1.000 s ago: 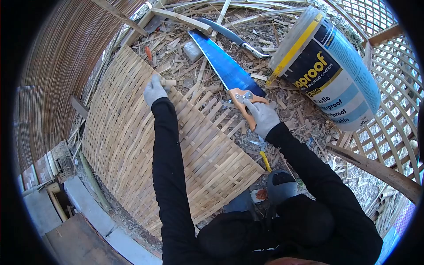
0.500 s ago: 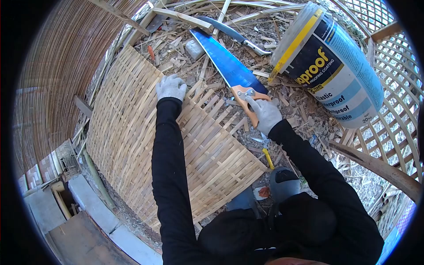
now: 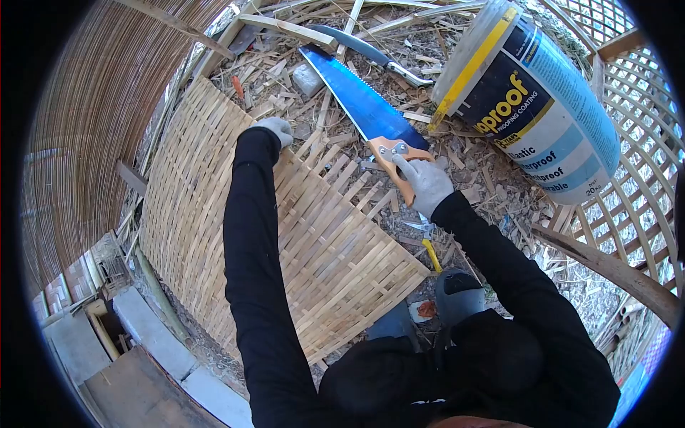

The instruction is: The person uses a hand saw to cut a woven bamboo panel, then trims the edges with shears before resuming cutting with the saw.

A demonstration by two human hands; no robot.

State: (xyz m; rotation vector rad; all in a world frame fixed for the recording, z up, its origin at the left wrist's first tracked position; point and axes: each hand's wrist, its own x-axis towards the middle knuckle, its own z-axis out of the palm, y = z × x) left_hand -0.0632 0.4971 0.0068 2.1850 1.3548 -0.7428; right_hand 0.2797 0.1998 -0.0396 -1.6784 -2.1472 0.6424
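A large woven bamboo mat (image 3: 207, 178) lies across the ground in front of me, its cut edge showing loose strip ends. My left hand (image 3: 276, 131), in a light grey glove, is closed over the mat's far edge; its fingertips are partly hidden. My right hand (image 3: 428, 185), gloved too, is wrapped round the wooden handle of a handsaw (image 3: 367, 100). The blue blade points away to the upper left, over the debris beyond the mat. Below my right hand lie pruning shears (image 3: 430, 250) with a yellow handle.
A tilted white and blue waterproofing bucket (image 3: 542, 121) stands at the right, near a lattice fence (image 3: 635, 150). Beyond the saw lie a large knife (image 3: 371, 53) and a stone (image 3: 307, 80) among bamboo scraps. Grey blocks (image 3: 151, 332) line the lower left.
My left hand has shifted a little up along the mat's edge, its wrist and forearm swinging left. My right hand stays on the saw handle, nearly still.
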